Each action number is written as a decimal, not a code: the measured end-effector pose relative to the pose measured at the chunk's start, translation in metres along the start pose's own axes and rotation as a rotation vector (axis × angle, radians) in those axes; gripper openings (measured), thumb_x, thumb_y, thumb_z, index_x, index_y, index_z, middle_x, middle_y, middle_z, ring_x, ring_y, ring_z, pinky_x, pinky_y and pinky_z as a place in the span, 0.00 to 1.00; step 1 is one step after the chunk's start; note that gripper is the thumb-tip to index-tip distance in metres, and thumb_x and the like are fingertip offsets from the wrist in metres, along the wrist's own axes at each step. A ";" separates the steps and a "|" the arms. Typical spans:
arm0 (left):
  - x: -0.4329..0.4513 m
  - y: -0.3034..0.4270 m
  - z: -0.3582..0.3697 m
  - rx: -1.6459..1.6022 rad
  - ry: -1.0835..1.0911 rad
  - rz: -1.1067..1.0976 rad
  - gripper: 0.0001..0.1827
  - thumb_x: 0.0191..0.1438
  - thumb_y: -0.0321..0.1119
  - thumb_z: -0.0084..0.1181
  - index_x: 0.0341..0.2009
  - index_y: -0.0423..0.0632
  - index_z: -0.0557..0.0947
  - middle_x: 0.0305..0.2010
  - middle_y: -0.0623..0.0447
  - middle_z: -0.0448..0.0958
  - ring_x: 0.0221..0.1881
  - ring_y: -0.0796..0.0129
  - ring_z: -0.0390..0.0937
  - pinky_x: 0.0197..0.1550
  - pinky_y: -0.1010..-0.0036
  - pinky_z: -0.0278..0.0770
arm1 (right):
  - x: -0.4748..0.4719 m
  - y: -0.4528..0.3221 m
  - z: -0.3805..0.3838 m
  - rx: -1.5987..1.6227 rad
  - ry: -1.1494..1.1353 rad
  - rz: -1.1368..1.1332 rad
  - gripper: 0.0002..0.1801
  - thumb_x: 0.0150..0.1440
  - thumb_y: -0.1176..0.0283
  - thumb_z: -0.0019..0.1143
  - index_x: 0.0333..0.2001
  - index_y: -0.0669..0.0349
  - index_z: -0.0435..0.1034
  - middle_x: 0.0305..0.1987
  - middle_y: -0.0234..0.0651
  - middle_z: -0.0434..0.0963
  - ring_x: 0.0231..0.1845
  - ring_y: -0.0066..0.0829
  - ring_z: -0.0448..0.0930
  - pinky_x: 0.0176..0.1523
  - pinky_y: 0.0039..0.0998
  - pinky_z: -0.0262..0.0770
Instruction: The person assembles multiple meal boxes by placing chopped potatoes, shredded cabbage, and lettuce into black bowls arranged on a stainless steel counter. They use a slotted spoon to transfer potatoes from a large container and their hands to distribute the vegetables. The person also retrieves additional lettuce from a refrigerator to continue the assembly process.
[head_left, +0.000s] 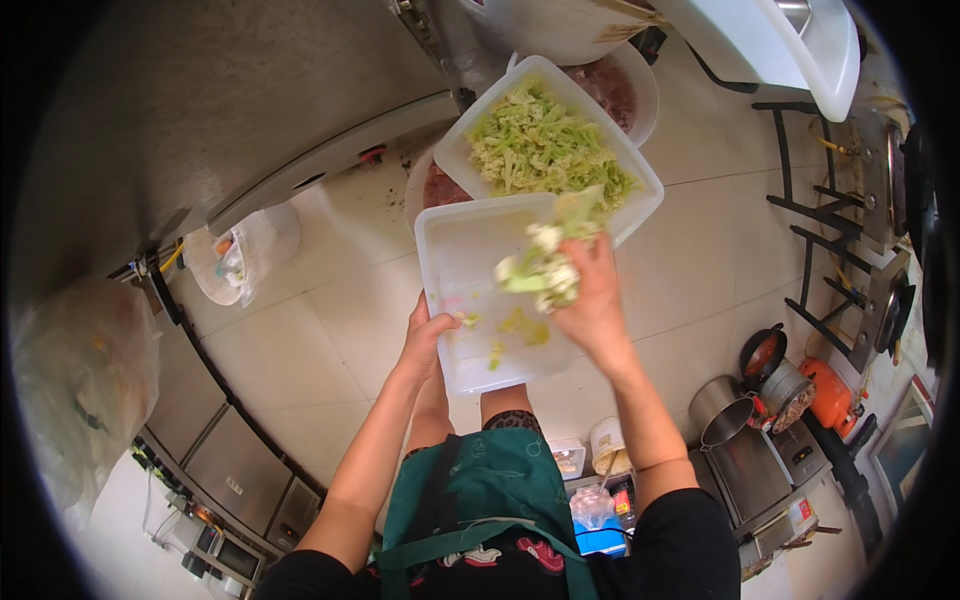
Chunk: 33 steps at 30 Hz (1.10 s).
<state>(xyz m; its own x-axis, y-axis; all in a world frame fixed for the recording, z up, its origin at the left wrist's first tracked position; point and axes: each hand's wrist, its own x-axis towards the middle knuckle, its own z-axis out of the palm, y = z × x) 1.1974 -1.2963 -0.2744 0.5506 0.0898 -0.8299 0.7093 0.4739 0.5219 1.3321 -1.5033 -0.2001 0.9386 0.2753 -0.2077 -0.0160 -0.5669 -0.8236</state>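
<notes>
My left hand (429, 335) grips the left rim of a white plastic tub (487, 255), thumb over the edge. Only a few green scraps lie on its floor. Held above the tub's right side, my right hand (592, 300) is closed around a bunch of cauliflower florets (544, 274), slightly blurred. Just beyond, a second white tub (645, 191) holds a heap of pale green cauliflower pieces (547, 142). That tub rests over round basins of reddish contents (607, 86), which it partly hides.
A steel counter (262, 90) fills the upper left. On the tiled floor stands a lined waste bin (247, 255). Black burner stands (814, 202) line the right, with steel pots (720, 409) and an orange gas cylinder (829, 390) lower down. A plastic bag (90, 375) hangs far left.
</notes>
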 end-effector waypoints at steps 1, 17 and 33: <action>0.000 0.000 0.002 0.021 -0.009 -0.004 0.31 0.40 0.24 0.48 0.55 0.45 0.67 0.44 0.52 0.72 0.44 0.67 0.70 0.49 0.72 0.70 | -0.005 -0.005 0.012 -0.012 -0.060 0.001 0.26 0.37 0.80 0.64 0.43 0.54 0.70 0.52 0.50 0.64 0.53 0.54 0.69 0.53 0.42 0.71; -0.016 -0.028 -0.063 -0.207 0.044 -0.062 0.29 0.38 0.23 0.45 0.51 0.39 0.71 0.44 0.49 0.74 0.44 0.61 0.75 0.49 0.67 0.75 | 0.060 0.228 0.029 -0.568 -0.255 0.245 0.46 0.38 0.66 0.68 0.62 0.48 0.56 0.63 0.49 0.59 0.60 0.54 0.63 0.54 0.48 0.69; -0.053 -0.040 -0.091 -0.393 0.136 -0.004 0.30 0.37 0.23 0.47 0.51 0.38 0.70 0.44 0.47 0.75 0.45 0.58 0.75 0.51 0.63 0.75 | 0.066 0.225 0.101 -0.766 -0.247 0.322 0.29 0.41 0.73 0.59 0.51 0.42 0.69 0.55 0.49 0.62 0.43 0.52 0.76 0.46 0.43 0.76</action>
<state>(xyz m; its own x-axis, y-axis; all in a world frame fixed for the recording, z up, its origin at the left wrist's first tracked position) 1.0996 -1.2405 -0.2696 0.4667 0.1897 -0.8638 0.4745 0.7705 0.4256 1.3559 -1.5340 -0.4528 0.8251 0.1224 -0.5515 0.0523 -0.9886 -0.1411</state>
